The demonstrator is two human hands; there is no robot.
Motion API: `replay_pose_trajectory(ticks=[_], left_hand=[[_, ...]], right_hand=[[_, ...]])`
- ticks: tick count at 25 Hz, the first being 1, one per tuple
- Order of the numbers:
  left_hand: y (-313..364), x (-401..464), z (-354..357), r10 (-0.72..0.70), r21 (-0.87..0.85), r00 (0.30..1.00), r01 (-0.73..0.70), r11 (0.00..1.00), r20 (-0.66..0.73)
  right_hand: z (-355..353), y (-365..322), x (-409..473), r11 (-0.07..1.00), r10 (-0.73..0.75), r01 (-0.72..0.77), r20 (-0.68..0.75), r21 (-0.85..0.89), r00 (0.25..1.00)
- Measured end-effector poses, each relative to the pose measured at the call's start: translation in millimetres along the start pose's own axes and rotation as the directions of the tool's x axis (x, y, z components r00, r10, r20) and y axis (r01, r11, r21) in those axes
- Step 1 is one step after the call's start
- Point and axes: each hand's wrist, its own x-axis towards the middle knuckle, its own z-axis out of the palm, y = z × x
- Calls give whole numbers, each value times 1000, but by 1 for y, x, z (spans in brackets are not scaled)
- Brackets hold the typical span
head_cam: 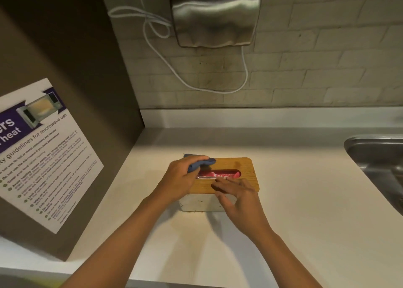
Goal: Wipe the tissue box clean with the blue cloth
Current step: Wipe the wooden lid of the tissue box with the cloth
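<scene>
The tissue box (244, 167) stands on the white counter, with a wooden lid, a white body and a red tissue pack showing through the slot. My left hand (181, 178) presses a bunched blue cloth (199, 163) onto the lid's far left corner. My right hand (237, 198) rests on the lid's near edge with fingers spread, its fingertips by the slot, holding the box in place.
A brown cabinet side with a microwave guidelines poster (43, 156) rises on the left. A steel sink (379, 161) lies at the right. A metal hand dryer (216, 15) with a looping white cable hangs on the tiled wall behind the white counter (305, 222).
</scene>
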Motion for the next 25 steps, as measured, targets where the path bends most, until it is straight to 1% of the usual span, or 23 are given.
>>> replay_pose_trajectory(ticks=[1,2,3,4,6,7,8,10,11,12,14,15,16,17,18,19,20,21,22,23,25], left_hand=[[8,-2,-8,-58,-82,994,50,995,-92],[17,-4,-13,-119,-162,982,95,982,-143],[25,-5,-17,-151,-224,977,115,968,-150],[31,-6,-20,-155,-296,981,115,948,-117],[50,-9,-19,-164,-462,986,149,874,6],[59,-12,-14,-166,-523,985,164,836,44],[63,-14,-7,-169,-571,985,159,806,36],[67,-16,8,-189,-649,981,111,752,-51],[66,-18,14,-198,-660,975,86,746,-96],[64,-20,20,-197,-636,972,70,769,-131],[62,-22,23,-172,-510,957,29,860,-235],[60,-22,21,-155,-437,948,19,899,-279],[56,-22,17,-146,-350,944,36,936,-294],[51,-21,11,-153,-233,954,93,968,-256],[44,-20,8,-185,-87,969,173,981,-166],[36,-20,7,-233,62,971,237,970,-57],[27,-22,9,-270,193,962,259,946,33],[20,-24,12,-280,293,956,243,925,92],[15,-25,17,-268,375,957,208,903,115],[12,-27,22,-249,440,962,175,881,114],[10,-27,31,-232,515,967,146,845,107]], right_hand=[[-7,-7,1,992,62,-57,-39,113,997],[-14,-15,2,969,119,-101,-66,224,991],[-19,-25,5,939,152,-124,-65,322,986],[-23,-34,9,912,170,-143,-38,383,985],[-28,-52,15,884,164,-166,42,438,986],[-29,-57,17,865,156,-175,79,471,985],[-30,-62,17,829,157,-191,109,525,982],[-31,-63,13,717,200,-244,142,654,969],[-31,-62,10,683,236,-267,141,680,961],[-30,-59,6,668,279,-292,134,684,951],[-31,-55,-1,657,391,-348,92,668,916],[-35,-53,-5,675,451,-371,42,638,892],[-40,-49,-7,715,502,-383,-48,585,864],[-48,-45,-10,764,525,-382,-157,520,837],[-58,-42,-12,821,509,-367,-269,438,818],[-67,-39,-13,873,464,-351,-355,338,812],[-74,-36,-13,910,409,-332,-399,248,821],[-77,-32,-12,936,351,-317,-412,151,841],[-75,-26,-9,951,291,-306,-407,29,866],[-71,-19,-7,951,250,-301,-389,-76,887],[-57,-10,-2,948,185,-257,-331,-186,925]])
